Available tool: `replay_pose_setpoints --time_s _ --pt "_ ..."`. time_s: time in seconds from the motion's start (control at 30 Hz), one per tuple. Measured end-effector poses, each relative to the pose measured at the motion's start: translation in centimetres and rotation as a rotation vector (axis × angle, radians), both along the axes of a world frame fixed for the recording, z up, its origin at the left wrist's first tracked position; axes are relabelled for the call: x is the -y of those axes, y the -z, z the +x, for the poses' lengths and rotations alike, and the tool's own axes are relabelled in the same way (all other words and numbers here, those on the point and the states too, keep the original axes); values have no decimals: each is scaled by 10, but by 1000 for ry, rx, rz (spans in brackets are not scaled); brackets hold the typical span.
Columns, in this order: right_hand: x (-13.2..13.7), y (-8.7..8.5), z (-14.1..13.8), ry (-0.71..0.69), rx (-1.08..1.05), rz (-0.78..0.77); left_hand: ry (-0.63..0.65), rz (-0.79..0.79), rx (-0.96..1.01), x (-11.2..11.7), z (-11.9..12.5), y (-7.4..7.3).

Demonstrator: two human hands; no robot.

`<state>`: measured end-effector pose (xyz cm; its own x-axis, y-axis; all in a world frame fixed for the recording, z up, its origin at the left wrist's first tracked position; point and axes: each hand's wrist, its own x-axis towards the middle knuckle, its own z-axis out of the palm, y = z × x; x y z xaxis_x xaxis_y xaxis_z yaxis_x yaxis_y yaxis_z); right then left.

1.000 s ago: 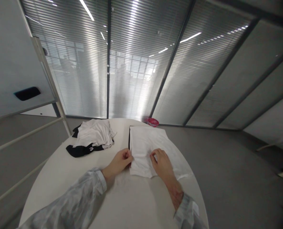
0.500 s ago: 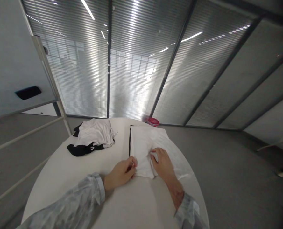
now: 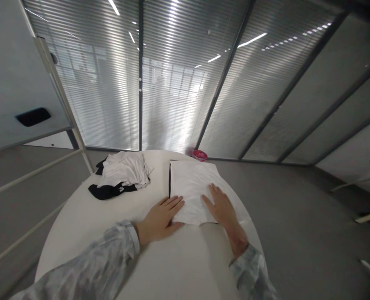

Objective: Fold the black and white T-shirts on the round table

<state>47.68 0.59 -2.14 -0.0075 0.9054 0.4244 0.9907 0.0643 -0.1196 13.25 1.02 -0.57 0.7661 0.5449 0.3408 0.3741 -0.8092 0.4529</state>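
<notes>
A white folded garment (image 3: 192,179) lies flat on the round white table (image 3: 169,266), a dark strip showing along its left edge. What kind of garment it is I cannot tell. My left hand (image 3: 161,216) rests on its near left corner with the fingers stretched out. Flat on its right part lies my right hand (image 3: 224,208), fingers extended and the thumb spread away. Neither hand grips anything. Light creases run through the cloth between the two hands.
On the table's far left sits a crumpled pile of white clothes (image 3: 124,166) with a black garment (image 3: 105,191) under it. A pink basket (image 3: 199,155) stands beyond the far edge. To the left is a whiteboard (image 3: 16,91) on a pale metal frame.
Both hands have gone from curled, pinching fingers to flat, outstretched ones on the cloth. My right hand has shifted right, and the raised fold beside it now lies smoother.
</notes>
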Motion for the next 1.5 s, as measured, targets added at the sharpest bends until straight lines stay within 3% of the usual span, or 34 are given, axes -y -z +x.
replay_pose_setpoints --time_s 0.13,0.23,0.4,0.53,0.7,0.8,0.9,1.0,1.07,1.17,1.33,1.5 --pt "3 6 36 206 -55 -68 -17 -10 -9 -1 -1 2" --pt "2 12 47 293 -84 -86 -37 -12 -51 -3 -1 2" --pt "-5 22 51 194 -119 -2 -69 -11 -60 -6 -1 8" --pt "-17 25 51 223 -174 4 -103 -15 -43 -14 3 14" --pt "-39 18 44 327 -166 -32 -234 -4 8 -28 14 15" --pt "-43 7 37 353 -121 109 -345 -13 60 -32 18 14" --pt "-37 0 25 244 -53 234 -353 -71 95 -34 17 17" --pt "-27 -1 4 56 8 169 -268 -91 109 -36 13 21" --pt "-24 3 -11 5 43 89 -219 -89 117 -38 12 22" --pt "-24 8 -24 15 64 36 -178 -82 130 -39 12 19" --pt "-28 9 -22 53 43 51 -179 -54 127 -33 7 8" --pt "-27 8 -21 52 18 68 -233 6 138 -38 -40 -9"
